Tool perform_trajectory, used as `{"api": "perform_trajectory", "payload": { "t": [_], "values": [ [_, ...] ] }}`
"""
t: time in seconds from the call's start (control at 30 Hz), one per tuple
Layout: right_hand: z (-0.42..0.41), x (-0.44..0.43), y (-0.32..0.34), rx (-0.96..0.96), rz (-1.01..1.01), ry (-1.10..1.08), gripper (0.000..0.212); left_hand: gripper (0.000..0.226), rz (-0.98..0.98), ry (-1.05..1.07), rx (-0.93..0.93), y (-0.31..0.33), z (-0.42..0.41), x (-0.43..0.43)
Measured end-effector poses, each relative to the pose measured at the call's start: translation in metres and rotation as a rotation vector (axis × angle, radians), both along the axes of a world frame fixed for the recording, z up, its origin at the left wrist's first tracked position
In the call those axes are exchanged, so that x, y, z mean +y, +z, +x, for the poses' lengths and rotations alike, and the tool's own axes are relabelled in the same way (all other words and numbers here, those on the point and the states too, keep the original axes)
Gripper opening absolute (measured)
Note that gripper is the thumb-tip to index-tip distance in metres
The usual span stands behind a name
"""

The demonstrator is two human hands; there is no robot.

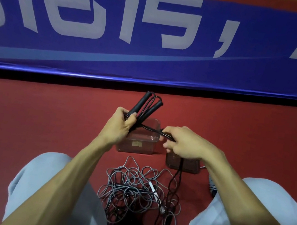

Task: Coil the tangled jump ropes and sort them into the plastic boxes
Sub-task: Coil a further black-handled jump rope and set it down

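My left hand grips the two black handles of a black jump rope, which point up and away from me. The rope's cord runs across to my right hand, which pinches a bundle of its strands; the rest of the cord hangs down to the floor. Below my hands stand two clear plastic boxes, one in the middle and a smaller one at the right. A tangled pile of grey ropes with a white handle lies on the floor between my knees.
The floor is red carpet. A blue banner with large white characters covers the wall just beyond the boxes. My knees in light trousers flank the rope pile on both sides.
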State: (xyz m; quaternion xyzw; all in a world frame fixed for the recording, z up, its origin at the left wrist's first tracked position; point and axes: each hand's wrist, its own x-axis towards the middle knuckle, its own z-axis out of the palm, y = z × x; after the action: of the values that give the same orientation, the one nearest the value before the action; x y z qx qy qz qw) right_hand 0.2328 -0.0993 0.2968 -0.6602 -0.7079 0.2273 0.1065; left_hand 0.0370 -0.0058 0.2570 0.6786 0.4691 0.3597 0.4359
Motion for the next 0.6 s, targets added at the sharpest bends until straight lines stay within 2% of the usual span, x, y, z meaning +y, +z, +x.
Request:
{"api": "perform_trajectory", "payload": {
  "t": [0.1, 0.2, 0.27, 0.4, 0.5, 0.6],
  "values": [
    [-0.001, -0.002, 0.003, -0.075, 0.172, 0.112, 0.018, 0.029, 0.045, -0.060, 0.197, -0.003, -0.002, 0.002],
    [-0.001, -0.003, -0.001, -0.209, 0.355, 0.239, 0.028, 0.026, 0.114, -0.190, 0.342, -0.001, -0.002, -0.002],
    [-0.001, -0.005, -0.002, -0.257, 0.455, 0.251, 0.031, 0.032, 0.101, -0.342, 0.298, 0.004, -0.005, -0.005],
    [-0.009, -0.006, 0.001, -0.210, 0.630, 0.244, 0.014, 0.048, 0.038, -0.539, 0.244, 0.010, -0.011, -0.009],
    [-0.008, -0.005, -0.002, -0.184, 0.689, 0.102, 0.020, 0.026, -0.027, -0.659, 0.265, 0.008, -0.004, -0.023],
    [-0.008, -0.005, -0.002, -0.093, 0.608, -0.123, 0.021, 0.007, -0.059, -0.651, 0.284, 0.006, 0.003, -0.033]
  ]
}}
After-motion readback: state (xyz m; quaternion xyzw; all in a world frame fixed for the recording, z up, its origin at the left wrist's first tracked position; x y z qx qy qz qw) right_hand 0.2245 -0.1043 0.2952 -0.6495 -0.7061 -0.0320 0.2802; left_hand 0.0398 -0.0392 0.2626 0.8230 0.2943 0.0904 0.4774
